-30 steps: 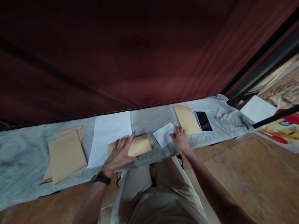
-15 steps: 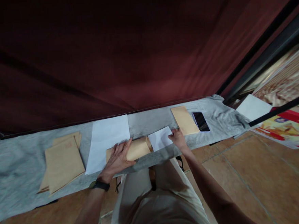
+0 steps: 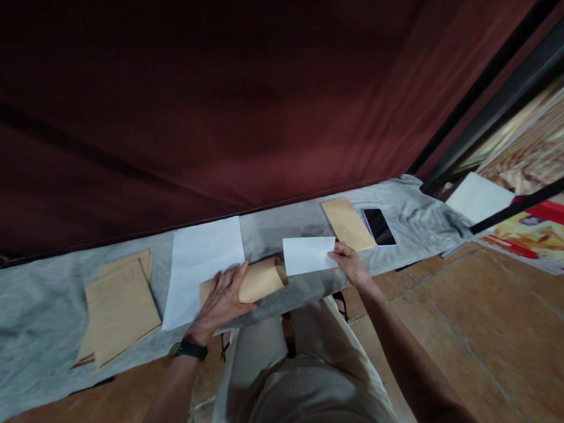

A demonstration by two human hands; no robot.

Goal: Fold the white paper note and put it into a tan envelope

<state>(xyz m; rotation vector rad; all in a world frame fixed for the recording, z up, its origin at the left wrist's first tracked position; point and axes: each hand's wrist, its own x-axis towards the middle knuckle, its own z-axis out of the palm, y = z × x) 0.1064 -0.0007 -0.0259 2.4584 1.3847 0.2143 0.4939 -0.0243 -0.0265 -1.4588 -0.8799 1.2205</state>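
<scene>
My left hand (image 3: 224, 299) grips a brown paper envelope (image 3: 262, 281) on the grey cloth, index finger along its far edge and thumb along its near edge. The envelope's right end bulges and gapes. My right hand (image 3: 351, 263) pinches the right end of a small white sheet of paper (image 3: 309, 255). Its left end is close beside the envelope's mouth, outside it. Under my left fingertips and behind them lies a larger white sheet (image 3: 206, 255).
A pile of brown envelopes (image 3: 122, 313) lies at left. Another brown envelope (image 3: 346, 223) and a phone (image 3: 379, 226) lie at right on the grey cloth (image 3: 283, 224). Behind hangs a dark red curtain (image 3: 255, 110). A printed box (image 3: 544, 235) stands on the tiled floor at far right.
My right hand has lifted the small white sheet and turned it level, shifting slightly right. The sheet's left end now sits apart from the envelope's mouth. My left hand stays put.
</scene>
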